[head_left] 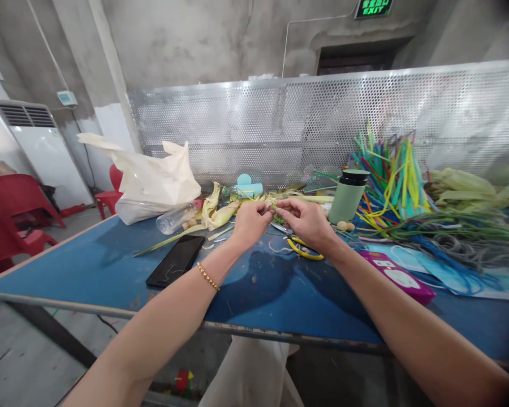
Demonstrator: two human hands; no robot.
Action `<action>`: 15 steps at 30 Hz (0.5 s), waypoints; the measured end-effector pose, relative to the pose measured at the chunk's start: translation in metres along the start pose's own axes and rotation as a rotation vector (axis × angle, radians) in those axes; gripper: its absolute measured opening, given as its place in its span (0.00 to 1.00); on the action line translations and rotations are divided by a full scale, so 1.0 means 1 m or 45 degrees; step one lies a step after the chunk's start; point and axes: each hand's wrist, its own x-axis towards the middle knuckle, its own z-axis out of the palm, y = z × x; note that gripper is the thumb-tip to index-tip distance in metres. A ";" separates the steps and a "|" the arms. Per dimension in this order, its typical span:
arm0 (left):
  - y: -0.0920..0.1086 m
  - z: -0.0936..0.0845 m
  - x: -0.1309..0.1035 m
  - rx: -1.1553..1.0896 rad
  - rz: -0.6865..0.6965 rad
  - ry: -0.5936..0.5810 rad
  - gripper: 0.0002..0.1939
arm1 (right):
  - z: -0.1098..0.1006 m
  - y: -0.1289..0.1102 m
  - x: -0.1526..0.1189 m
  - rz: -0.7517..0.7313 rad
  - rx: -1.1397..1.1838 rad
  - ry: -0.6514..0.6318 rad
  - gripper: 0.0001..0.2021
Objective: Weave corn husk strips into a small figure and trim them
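Observation:
Above the far middle of the blue table [246, 294], my left hand [253, 222] and my right hand [307, 222] face each other with fingertips close together. Both are closed in a pinch; whatever is between the fingers is too small and blurred to name. Green stringy material [279, 217] shows just behind and between them. Under my right hand lies a yellow-handled cutting tool [307, 252], its metal jaws partly covered. To the left of my left hand are pale corn husks [223, 216]. A black phone [176, 261] lies near my left forearm, which wears a beaded bracelet.
Left stand a white plastic bag [152, 181] and a lying clear bottle [169, 221]. Right are a green tumbler [346, 199], colourful strips [402, 175], a purple box [401, 280], wire coils [458, 249] and blue masks [458, 274]. A perforated metal panel [237, 124] closes the back.

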 end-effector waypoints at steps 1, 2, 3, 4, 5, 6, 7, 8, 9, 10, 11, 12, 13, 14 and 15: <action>0.000 0.000 0.000 0.010 -0.001 0.002 0.15 | 0.001 -0.001 -0.001 -0.021 -0.011 0.000 0.10; 0.001 0.000 0.000 0.022 -0.007 0.002 0.14 | 0.001 -0.003 -0.001 -0.039 -0.031 0.008 0.09; 0.001 0.000 0.000 0.034 -0.014 0.002 0.14 | 0.002 -0.004 -0.002 -0.059 -0.063 0.018 0.08; 0.001 0.000 -0.001 0.044 -0.022 0.001 0.14 | 0.002 -0.006 -0.002 -0.082 -0.107 0.027 0.08; 0.002 0.000 -0.001 0.052 -0.030 0.000 0.14 | 0.002 -0.007 -0.003 -0.111 -0.160 0.035 0.07; 0.002 -0.001 -0.001 0.059 -0.036 -0.002 0.15 | 0.002 -0.008 -0.003 -0.146 -0.213 0.044 0.07; 0.002 -0.001 -0.001 0.067 -0.039 -0.004 0.15 | 0.001 -0.008 -0.003 -0.181 -0.265 0.053 0.07; 0.002 -0.001 -0.001 0.074 -0.039 -0.006 0.15 | 0.001 -0.009 -0.004 -0.211 -0.311 0.061 0.06; 0.002 -0.002 -0.002 0.080 -0.036 -0.008 0.15 | 0.001 -0.009 -0.004 -0.234 -0.349 0.069 0.06; 0.003 -0.002 -0.002 0.084 -0.032 -0.010 0.15 | 0.000 -0.009 -0.004 -0.250 -0.376 0.076 0.06; 0.003 -0.002 -0.002 0.084 -0.026 -0.013 0.14 | 0.000 -0.009 -0.004 -0.260 -0.394 0.082 0.06; 0.003 -0.003 -0.002 0.083 -0.019 -0.015 0.14 | 0.001 -0.008 -0.004 -0.264 -0.405 0.086 0.05; 0.004 -0.003 -0.002 0.083 -0.015 -0.018 0.14 | 0.001 -0.008 -0.004 -0.261 -0.409 0.090 0.05; 0.005 -0.003 -0.002 0.085 -0.011 -0.019 0.14 | 0.001 -0.008 -0.003 -0.249 -0.402 0.094 0.05; 0.005 -0.003 -0.002 0.085 -0.008 -0.019 0.13 | 0.002 -0.007 -0.003 -0.226 -0.382 0.096 0.04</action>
